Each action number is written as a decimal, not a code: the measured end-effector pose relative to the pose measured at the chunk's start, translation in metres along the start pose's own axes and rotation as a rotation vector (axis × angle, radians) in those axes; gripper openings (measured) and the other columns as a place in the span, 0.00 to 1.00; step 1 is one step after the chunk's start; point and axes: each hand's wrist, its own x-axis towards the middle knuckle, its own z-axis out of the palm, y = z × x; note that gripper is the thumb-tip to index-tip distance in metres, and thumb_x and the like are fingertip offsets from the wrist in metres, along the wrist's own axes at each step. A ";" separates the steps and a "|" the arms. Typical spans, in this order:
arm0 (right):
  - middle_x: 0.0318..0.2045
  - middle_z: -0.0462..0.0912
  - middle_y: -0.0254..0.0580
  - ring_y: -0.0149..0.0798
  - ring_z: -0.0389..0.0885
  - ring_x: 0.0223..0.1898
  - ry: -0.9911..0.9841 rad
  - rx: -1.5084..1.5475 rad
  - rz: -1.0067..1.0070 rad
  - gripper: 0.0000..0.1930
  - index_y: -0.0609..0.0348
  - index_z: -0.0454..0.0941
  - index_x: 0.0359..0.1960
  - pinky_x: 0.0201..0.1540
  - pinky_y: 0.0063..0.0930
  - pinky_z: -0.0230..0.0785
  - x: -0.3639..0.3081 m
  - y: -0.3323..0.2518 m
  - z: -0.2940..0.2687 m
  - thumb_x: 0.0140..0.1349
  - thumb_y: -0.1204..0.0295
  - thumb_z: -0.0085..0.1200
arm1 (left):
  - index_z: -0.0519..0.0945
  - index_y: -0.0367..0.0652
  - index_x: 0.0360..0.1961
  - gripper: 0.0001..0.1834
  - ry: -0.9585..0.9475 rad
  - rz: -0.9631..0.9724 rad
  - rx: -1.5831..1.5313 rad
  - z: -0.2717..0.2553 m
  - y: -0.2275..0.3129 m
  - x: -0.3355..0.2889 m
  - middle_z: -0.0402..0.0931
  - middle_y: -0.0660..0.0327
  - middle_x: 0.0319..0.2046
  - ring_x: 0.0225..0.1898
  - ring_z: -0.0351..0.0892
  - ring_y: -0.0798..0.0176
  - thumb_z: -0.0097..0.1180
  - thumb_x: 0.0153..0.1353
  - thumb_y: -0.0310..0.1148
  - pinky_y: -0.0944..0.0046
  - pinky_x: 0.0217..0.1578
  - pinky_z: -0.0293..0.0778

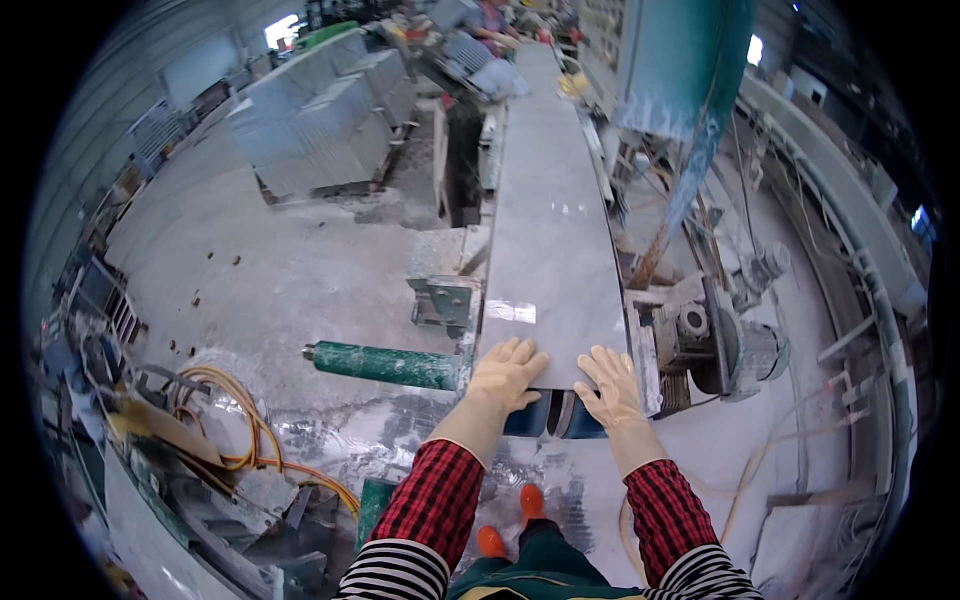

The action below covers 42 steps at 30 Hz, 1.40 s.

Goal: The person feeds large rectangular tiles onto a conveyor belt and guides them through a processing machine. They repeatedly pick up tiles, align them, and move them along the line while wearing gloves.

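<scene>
A long grey slab (555, 250) stretches away from me along a narrow conveyor line. At its near left corner rests my left hand (506, 376), in a cream rubber glove, fingers spread over the top face. My right hand (610, 390), gloved the same way, lies at the near right corner with its fingers apart. The undersides of both thumbs and palms are hidden, so any contact below the edge does not show. Just beneath the slab's near end, blue rollers (583, 421) are visible. A shiny light patch (512, 312) sits on the slab near my left hand.
A motor (690, 335) flanks the conveyor on the right; a green roller (385, 366) juts out on the left. Stacked slabs (325, 135) stand far left. Orange hoses (250, 430) coil on the floor. A green machine column (690, 60) rises right. Another person (490, 22) is at the far end.
</scene>
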 end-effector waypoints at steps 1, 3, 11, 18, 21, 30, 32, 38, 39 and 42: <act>0.58 0.82 0.46 0.55 0.77 0.57 -0.036 0.008 -0.016 0.20 0.52 0.83 0.55 0.63 0.53 0.66 0.007 -0.010 -0.005 0.62 0.61 0.61 | 0.74 0.52 0.70 0.42 -0.065 -0.066 -0.017 -0.011 0.009 -0.008 0.68 0.51 0.71 0.72 0.67 0.42 0.76 0.53 0.44 0.45 0.72 0.64; 0.49 0.83 0.48 0.54 0.78 0.53 0.100 -0.008 -0.023 0.17 0.56 0.83 0.50 0.59 0.51 0.68 0.001 -0.021 0.007 0.60 0.65 0.60 | 0.75 0.43 0.67 0.41 0.133 0.071 -0.116 -0.020 0.018 -0.052 0.72 0.46 0.68 0.69 0.70 0.40 0.76 0.52 0.43 0.45 0.71 0.66; 0.58 0.84 0.61 0.61 0.79 0.60 -0.017 0.110 -0.069 0.18 0.69 0.85 0.51 0.71 0.55 0.62 -0.074 -0.084 0.076 0.71 0.66 0.54 | 0.75 0.43 0.63 0.35 0.294 -0.488 0.085 -0.011 0.008 -0.411 0.76 0.49 0.56 0.59 0.75 0.42 0.71 0.54 0.41 0.46 0.61 0.72; 0.64 0.81 0.59 0.61 0.77 0.64 -0.577 0.272 -0.569 0.22 0.62 0.81 0.62 0.69 0.54 0.66 -0.084 -0.268 0.083 0.75 0.61 0.53 | 0.76 0.40 0.60 0.30 0.621 -1.319 0.378 -0.060 0.224 -0.635 0.76 0.46 0.57 0.58 0.74 0.39 0.69 0.59 0.40 0.45 0.61 0.71; 0.57 0.85 0.56 0.58 0.79 0.62 -0.339 0.654 -0.738 0.16 0.64 0.84 0.55 0.73 0.53 0.61 -0.119 -0.311 0.135 0.73 0.68 0.56 | 0.75 0.41 0.64 0.32 0.642 -1.621 0.479 -0.020 0.310 -0.664 0.76 0.45 0.62 0.63 0.73 0.39 0.68 0.63 0.43 0.45 0.66 0.68; 0.49 0.82 0.59 0.62 0.79 0.51 -0.351 0.978 -1.168 0.11 0.67 0.80 0.47 0.61 0.54 0.67 -0.259 -0.461 0.081 0.66 0.75 0.55 | 0.75 0.41 0.69 0.34 0.622 -1.991 0.611 0.068 0.522 -0.719 0.76 0.43 0.65 0.66 0.74 0.35 0.67 0.66 0.46 0.43 0.70 0.70; 0.46 0.80 0.56 0.60 0.77 0.48 -0.328 1.054 -1.249 0.11 0.65 0.79 0.45 0.53 0.54 0.67 -0.277 -0.492 0.053 0.62 0.76 0.55 | 0.76 0.41 0.68 0.33 0.646 -2.054 0.605 0.069 0.546 -0.722 0.76 0.43 0.65 0.66 0.74 0.36 0.66 0.66 0.46 0.44 0.70 0.69; 0.49 0.78 0.56 0.61 0.75 0.51 -0.237 1.098 -1.427 0.14 0.64 0.76 0.47 0.59 0.55 0.66 -0.319 -0.580 0.017 0.61 0.72 0.55 | 0.76 0.41 0.66 0.32 0.676 -2.202 0.556 0.085 0.602 -0.755 0.77 0.45 0.64 0.65 0.75 0.36 0.66 0.65 0.45 0.46 0.68 0.71; 0.49 0.78 0.56 0.61 0.74 0.51 -0.182 1.087 -1.451 0.14 0.64 0.76 0.48 0.60 0.56 0.66 -0.324 -0.595 0.017 0.62 0.72 0.55 | 0.77 0.40 0.65 0.31 0.690 -2.224 0.505 0.084 0.605 -0.762 0.77 0.45 0.63 0.64 0.76 0.37 0.66 0.65 0.45 0.46 0.67 0.71; 0.58 0.77 0.62 0.67 0.72 0.60 -0.152 0.966 -1.426 0.23 0.68 0.75 0.57 0.67 0.59 0.61 -0.334 -0.643 0.045 0.64 0.66 0.54 | 0.77 0.41 0.64 0.31 0.708 -2.234 0.578 0.105 0.614 -0.808 0.77 0.46 0.62 0.63 0.76 0.37 0.67 0.64 0.44 0.46 0.66 0.72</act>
